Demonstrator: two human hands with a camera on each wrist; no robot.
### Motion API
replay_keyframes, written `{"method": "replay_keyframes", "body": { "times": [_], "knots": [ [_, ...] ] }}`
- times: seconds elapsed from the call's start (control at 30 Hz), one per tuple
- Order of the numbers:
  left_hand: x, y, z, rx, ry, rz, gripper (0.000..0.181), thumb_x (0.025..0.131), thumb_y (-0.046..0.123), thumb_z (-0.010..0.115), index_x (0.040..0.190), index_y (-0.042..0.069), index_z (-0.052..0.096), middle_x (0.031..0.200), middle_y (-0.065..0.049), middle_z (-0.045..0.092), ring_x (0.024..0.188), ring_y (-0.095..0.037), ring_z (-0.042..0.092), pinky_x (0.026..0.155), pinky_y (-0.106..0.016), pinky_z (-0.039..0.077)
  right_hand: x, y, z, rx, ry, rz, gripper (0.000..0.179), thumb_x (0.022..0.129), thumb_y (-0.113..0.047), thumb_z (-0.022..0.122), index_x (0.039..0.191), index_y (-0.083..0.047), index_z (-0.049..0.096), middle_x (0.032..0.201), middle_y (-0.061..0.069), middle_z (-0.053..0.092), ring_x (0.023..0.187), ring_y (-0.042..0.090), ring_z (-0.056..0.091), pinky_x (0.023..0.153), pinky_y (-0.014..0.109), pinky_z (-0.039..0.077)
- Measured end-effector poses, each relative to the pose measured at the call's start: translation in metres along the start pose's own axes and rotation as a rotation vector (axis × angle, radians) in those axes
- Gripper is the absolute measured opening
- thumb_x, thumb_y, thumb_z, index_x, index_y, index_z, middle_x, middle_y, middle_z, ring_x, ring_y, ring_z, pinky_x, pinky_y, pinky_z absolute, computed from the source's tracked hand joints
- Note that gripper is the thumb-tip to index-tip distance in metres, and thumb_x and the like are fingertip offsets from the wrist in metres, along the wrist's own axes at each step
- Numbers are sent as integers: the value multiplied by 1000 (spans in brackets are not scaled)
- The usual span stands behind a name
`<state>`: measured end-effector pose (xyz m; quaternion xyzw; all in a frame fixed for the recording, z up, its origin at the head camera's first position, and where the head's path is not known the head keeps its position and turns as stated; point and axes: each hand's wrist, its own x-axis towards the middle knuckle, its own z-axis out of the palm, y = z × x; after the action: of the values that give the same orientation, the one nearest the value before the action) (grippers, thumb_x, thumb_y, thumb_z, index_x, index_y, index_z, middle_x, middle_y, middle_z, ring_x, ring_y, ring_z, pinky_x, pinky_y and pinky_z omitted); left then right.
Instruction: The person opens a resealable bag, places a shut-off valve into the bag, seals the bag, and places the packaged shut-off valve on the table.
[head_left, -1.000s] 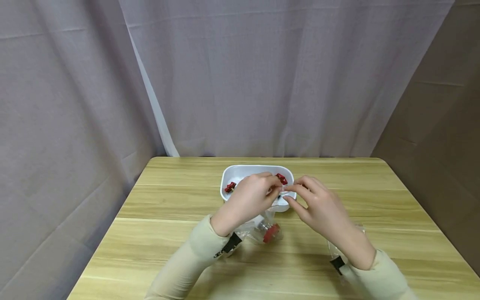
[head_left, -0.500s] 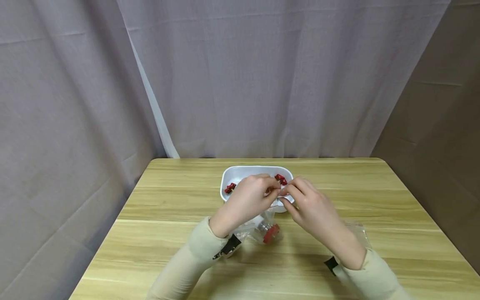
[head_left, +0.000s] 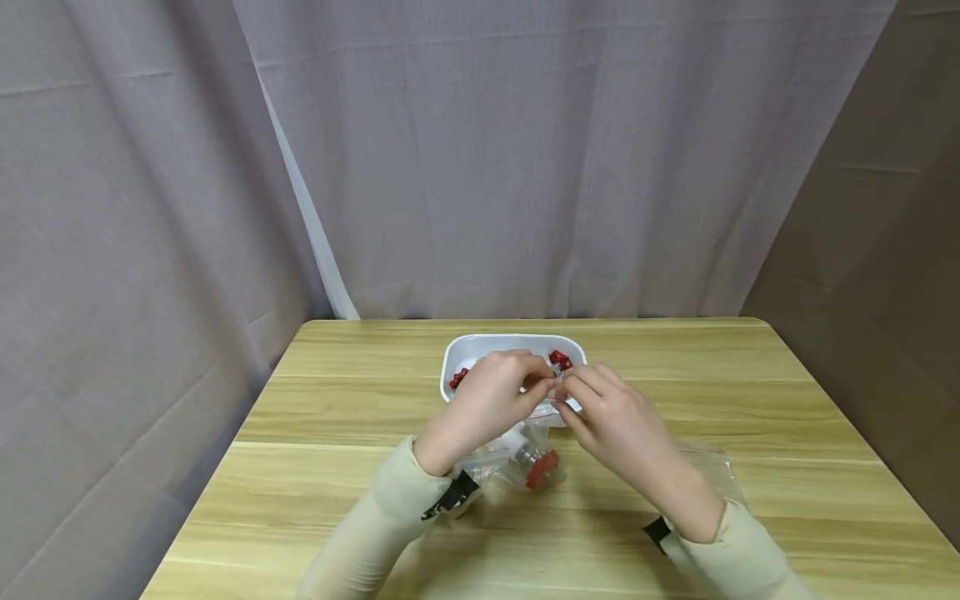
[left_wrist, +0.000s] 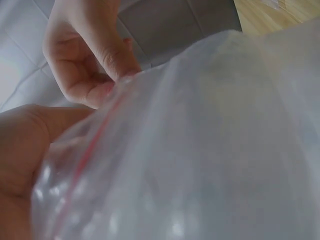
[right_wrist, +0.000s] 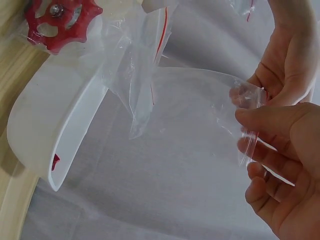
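A clear zip bag (left_wrist: pixel 210 145) with a red seal line stretches between both hands, above the near right part of a white tray (head_left: pixel 491 342). My left hand (head_left: pixel 495 385) pinches the bag's edge between thumb and forefinger. Close beside it, my right hand (head_left: pixel 617 421) pinches the same edge, thumb below and fingers above. In the right wrist view the fingertips (right_wrist: pixel 247 117) show through the film at the bag's mouth. Under the left wrist, another clear bag holds a valve with a red handwheel (head_left: pixel 542 469).
Red handwheels (head_left: pixel 559 360) show inside the tray, one at its right end and another at its left. A flat clear bag (head_left: pixel 712 471) lies under the right forearm on the wooden table (head_left: pixel 360 392). Grey curtains (head_left: pixel 480 167) hang behind.
My right hand has moved left and slightly down, closing in on the left hand along the bag's edge. The left hand stays almost in place. More of the red seal line now shows.
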<state>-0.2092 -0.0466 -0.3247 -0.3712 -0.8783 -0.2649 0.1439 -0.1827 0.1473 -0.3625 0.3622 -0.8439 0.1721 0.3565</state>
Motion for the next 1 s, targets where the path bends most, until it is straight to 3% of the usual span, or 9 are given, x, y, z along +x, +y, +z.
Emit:
{"method": "replay_keyframes", "body": {
  "times": [0.2, 0.4, 0.5, 0.63, 0.7, 0.83, 1.0],
  "knots": [
    [0, -3, -3, 8, 15, -18, 7, 93, 11, 70, 94, 10, 77, 86, 4, 70, 73, -3, 60, 66, -18, 48, 0, -2, 3, 26, -1, -11, 23, 79, -9, 80, 98, -8, 67, 96, 3, 70, 80, 16, 60, 57, 29, 53],
    [-2, -10, -9, 6, 38, -21, 7, 93, 12, 70, 94, 11, 77, 81, 4, 69, 68, -4, 58, 61, -17, 46, 3, -7, 6, 20, 7, -56, 18, 82, -9, 78, 98, -6, 69, 95, 4, 67, 86, 20, 63, 67, 33, 57],
    [-6, -14, -14, 25, 99, -43, 8, 91, 8, 70, 91, 11, 77, 78, 4, 68, 66, -5, 58, 60, -18, 46, 3, -14, 9, 31, 22, -108, 7, 93, -14, 68, 95, -7, 69, 93, 2, 67, 83, 18, 61, 66, 31, 56],
    [-15, -17, -22, 55, 174, -58, 9, 89, 5, 69, 88, 9, 77, 78, 2, 68, 66, -7, 59, 61, -19, 48, 4, -25, 13, 37, 44, -155, 26, 105, -21, 49, 102, -5, 70, 96, 2, 67, 81, 17, 61, 64, 29, 55],
    [-19, -18, -27, 70, 192, -60, 9, 90, 5, 69, 89, 9, 77, 80, 1, 68, 67, -8, 61, 60, -20, 49, 5, -30, 15, 38, 55, -150, 26, 104, -20, 49, 104, -4, 70, 98, 4, 68, 82, 18, 61, 65, 30, 55],
    [-26, -18, -33, 111, 226, -63, 8, 91, 6, 70, 89, 8, 77, 81, 0, 69, 66, -8, 61, 59, -20, 49, 8, -36, 20, 75, 88, -112, 17, 92, -11, 65, 106, -4, 70, 102, 5, 69, 85, 19, 64, 67, 31, 57],
    [-33, -19, -39, 132, 255, -61, 9, 90, 3, 69, 87, 8, 76, 76, 2, 66, 61, -6, 55, 56, -20, 46, 13, -41, 24, 107, 101, -83, 18, 88, -9, 70, 105, -5, 69, 101, 3, 69, 85, 18, 65, 68, 32, 57]
  ]
}}
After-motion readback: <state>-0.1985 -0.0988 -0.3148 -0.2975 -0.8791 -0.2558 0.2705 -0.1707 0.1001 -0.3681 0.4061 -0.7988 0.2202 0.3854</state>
